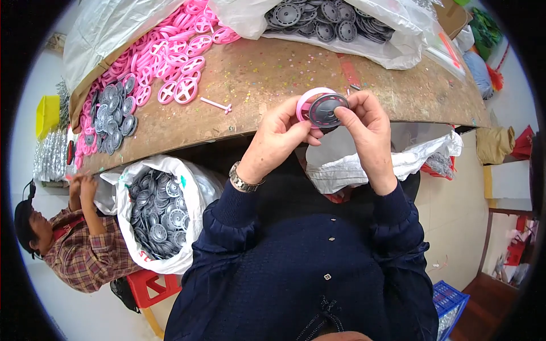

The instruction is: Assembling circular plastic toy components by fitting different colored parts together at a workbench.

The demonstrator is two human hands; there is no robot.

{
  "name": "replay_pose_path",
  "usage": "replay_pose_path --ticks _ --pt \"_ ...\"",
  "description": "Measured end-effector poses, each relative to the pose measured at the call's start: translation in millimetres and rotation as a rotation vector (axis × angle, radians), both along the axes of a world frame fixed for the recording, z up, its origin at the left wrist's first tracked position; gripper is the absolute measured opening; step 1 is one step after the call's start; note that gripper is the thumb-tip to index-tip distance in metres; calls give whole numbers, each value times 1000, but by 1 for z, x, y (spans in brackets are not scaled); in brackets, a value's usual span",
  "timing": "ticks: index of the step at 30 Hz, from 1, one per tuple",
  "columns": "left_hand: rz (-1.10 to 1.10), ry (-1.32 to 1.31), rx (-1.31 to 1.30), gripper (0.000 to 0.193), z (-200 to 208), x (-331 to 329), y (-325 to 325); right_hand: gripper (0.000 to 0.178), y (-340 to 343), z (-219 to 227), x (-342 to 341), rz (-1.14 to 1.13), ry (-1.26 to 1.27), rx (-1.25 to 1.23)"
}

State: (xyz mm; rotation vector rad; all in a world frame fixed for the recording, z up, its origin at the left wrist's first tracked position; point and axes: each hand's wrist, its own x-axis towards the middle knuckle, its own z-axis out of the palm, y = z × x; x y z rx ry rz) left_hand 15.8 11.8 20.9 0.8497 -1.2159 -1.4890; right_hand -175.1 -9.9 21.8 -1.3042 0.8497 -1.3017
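My left hand (277, 139) and my right hand (367, 128) both hold one toy wheel just above the near edge of the wooden table (273, 79). The wheel is a grey plastic disc (326, 110) set against a pink plastic ring (307, 98). My left thumb and fingers grip the pink ring's left side. My right thumb and fingers press on the grey disc's right edge. A small pink axle pin (216, 104) lies on the table to the left of my hands.
Pink spoked wheels (176, 57) and grey discs (114, 111) are heaped on the table's left. A plastic bag of grey discs (324, 20) sits at the back. A white sack of grey discs (159, 213) stands on a red stool by my left. Another person (74, 238) works at far left.
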Motion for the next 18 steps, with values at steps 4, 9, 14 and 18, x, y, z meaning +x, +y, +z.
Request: replay_pose_path --ticks 4,9,14,18 --pt "-84 -64 -26 38 8 -4 6 15 2 5 2 -28 12 -41" --pt "-61 -23 57 37 6 -6 5 20 5 4 4 -19 32 -29" --pt "-39 -58 35 34 -5 -4 2 24 3 1 -5 174 65 76" --pt "-43 -117 -17 33 -8 -7 5 19 4 0 -8 198 89 130"
